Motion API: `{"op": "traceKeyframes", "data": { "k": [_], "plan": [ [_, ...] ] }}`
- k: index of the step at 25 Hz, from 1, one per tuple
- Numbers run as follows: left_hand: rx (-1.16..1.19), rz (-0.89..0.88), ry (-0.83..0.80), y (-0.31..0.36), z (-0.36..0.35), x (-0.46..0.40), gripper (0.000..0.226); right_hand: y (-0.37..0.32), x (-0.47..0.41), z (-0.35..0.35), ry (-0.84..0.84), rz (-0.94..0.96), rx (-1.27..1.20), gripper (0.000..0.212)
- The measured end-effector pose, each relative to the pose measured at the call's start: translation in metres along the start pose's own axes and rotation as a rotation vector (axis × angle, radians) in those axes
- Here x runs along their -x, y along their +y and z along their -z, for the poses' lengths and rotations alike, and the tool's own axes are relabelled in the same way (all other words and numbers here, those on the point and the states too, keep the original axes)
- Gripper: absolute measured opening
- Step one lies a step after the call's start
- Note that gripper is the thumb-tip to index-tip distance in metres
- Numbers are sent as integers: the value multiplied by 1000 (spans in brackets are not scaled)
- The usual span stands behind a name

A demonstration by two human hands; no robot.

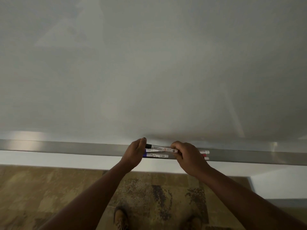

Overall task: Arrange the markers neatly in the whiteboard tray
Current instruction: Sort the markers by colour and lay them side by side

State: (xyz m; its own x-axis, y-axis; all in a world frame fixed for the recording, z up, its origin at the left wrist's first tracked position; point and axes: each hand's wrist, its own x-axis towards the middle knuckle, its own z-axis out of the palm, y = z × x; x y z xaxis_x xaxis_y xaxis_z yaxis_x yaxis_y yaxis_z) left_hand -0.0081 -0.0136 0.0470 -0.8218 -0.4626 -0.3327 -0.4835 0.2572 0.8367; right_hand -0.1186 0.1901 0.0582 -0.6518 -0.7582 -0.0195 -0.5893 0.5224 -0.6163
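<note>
Black-capped marker (pixel 162 148) lying with long axis roughly 9 to 3 o'clock, cap toward 9, far end dipping slightly toward 4 and crossing over the marker beneath. White barrel, printed text and a small red symbol near mid-length.

Below it, 2 blue-capped markers: upper blue marker (pixel 152 150), mostly covered, and lower blue marker (pixel 156 156), both on the same 9-to-3 axis, caps toward 9, white barrels with printing.

At 3 o'clock of the right hand, red markers (pixel 204 152) peeking out, white ends pointing toward 3; number hard to tell, at least 2.

All resting in the grey metal tray (pixel 74 146) running along the bottom edge of the whiteboard (pixel 149 63).

Left hand (pixel 135 152) at the cap ends, thumb up against the black cap, fingers curled behind the caps; whether gripping or only pressing cannot be told. Right hand (pixel 187 156) at 3 o'clock of the black marker, fingers curled round its far end, pinching it.

At 6 o'clock, patterned floor (pixel 49 188) and 2 brown shoes (pixel 120 218).
</note>
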Motion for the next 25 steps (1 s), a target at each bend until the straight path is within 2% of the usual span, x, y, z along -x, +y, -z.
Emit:
{"op": "traceKeyframes", "data": {
  "k": [6, 12, 16, 21, 25],
  "plan": [
    [288, 242, 54, -25, 10, -19, 26, 9, -10, -27, -29, -57, -22, 23],
    [283, 292, 182, -40, 10, -30, 24, 28, -13, -36, -62, -138, 16, 33],
    [193, 336, 234, -53, 1, -40, 26, 33, -14, -38, -57, -148, 37, 31],
    [-92, 317, 281, -52, -5, -42, 26, 36, -10, -38, -44, -151, 91, 18],
    [-112, 326, 326, -51, -8, -41, 15, 47, -5, -40, -66, -167, 123, 17]
  ]
}}
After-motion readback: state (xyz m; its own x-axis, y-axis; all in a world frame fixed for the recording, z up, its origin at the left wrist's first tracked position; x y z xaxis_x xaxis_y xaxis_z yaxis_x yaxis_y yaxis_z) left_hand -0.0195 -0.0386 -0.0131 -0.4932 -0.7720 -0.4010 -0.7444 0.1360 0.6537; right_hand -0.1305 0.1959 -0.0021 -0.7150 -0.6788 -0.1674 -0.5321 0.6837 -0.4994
